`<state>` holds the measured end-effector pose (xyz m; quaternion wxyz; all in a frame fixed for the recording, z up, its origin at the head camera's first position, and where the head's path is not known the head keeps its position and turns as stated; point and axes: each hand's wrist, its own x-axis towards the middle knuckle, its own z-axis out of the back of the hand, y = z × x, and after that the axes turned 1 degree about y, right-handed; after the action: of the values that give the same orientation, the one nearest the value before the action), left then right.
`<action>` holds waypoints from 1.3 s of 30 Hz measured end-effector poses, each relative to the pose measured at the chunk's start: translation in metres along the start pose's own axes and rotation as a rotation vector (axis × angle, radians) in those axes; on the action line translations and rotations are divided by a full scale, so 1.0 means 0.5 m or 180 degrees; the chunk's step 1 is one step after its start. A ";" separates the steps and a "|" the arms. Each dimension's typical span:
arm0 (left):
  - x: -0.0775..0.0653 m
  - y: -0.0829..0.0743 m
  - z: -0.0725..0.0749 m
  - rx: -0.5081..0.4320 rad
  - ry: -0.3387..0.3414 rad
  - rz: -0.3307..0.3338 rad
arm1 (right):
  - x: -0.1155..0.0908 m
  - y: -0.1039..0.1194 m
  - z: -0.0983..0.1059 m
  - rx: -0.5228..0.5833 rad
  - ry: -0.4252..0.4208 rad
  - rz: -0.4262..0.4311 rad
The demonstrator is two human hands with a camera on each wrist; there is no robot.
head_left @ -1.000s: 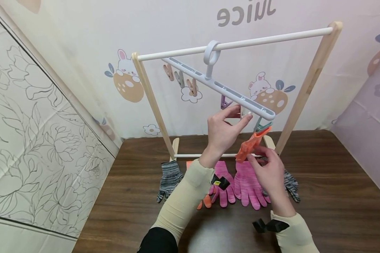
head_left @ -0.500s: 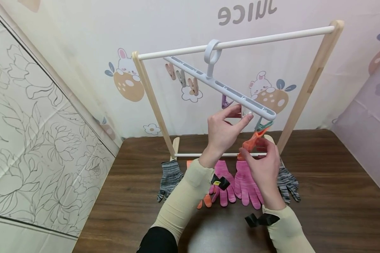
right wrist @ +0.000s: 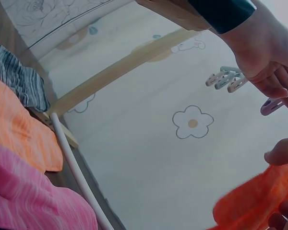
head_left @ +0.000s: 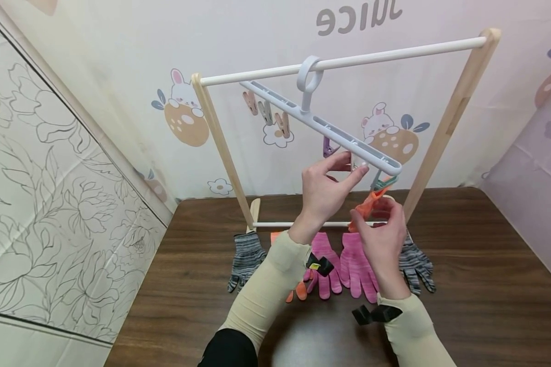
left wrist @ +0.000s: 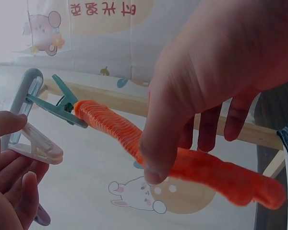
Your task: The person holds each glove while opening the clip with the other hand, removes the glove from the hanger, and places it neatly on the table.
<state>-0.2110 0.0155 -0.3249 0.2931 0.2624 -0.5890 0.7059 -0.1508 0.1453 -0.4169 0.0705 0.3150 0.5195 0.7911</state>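
A pale grey hanger [head_left: 328, 132] with clothespins hangs by its ring from the rack's white rod. My left hand [head_left: 323, 191] pinches a white clothespin [left wrist: 41, 146] under the hanger's near end. Beside it, a green clothespin [left wrist: 65, 105] grips the ribbed cuff of an orange glove [left wrist: 201, 167], which the left wrist view shows bunched lengthwise. My right hand [head_left: 384, 237] holds this glove between thumb and fingers, a little below the green clothespin. In the right wrist view the glove [right wrist: 252, 199] shows at the lower right, partly behind my fingers.
A wooden rack [head_left: 220, 153] stands on the brown table [head_left: 174, 316]. At its foot lie pink gloves [head_left: 358, 265], another orange glove [right wrist: 24, 124] and grey striped gloves [head_left: 247, 260]. Several other clothespins [head_left: 267, 112], one of them purple [head_left: 329, 147], hang from the hanger.
My right hand has moved up and left along the orange glove, most of it in the first half second. My left hand stays at the white clothespin.
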 end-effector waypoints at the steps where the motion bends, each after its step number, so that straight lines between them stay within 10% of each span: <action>1: 0.000 0.000 0.000 -0.0003 -0.0007 -0.0008 | 0.000 0.001 0.000 0.0010 -0.0018 -0.0006; 39: -0.020 0.015 -0.002 0.0056 -0.0213 0.0036 | -0.011 -0.008 0.031 -0.0116 0.0010 0.0262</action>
<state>-0.2095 0.0144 -0.3373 0.2669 0.2851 -0.5937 0.7035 -0.1384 0.1566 -0.4187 0.0429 0.3335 0.4917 0.8032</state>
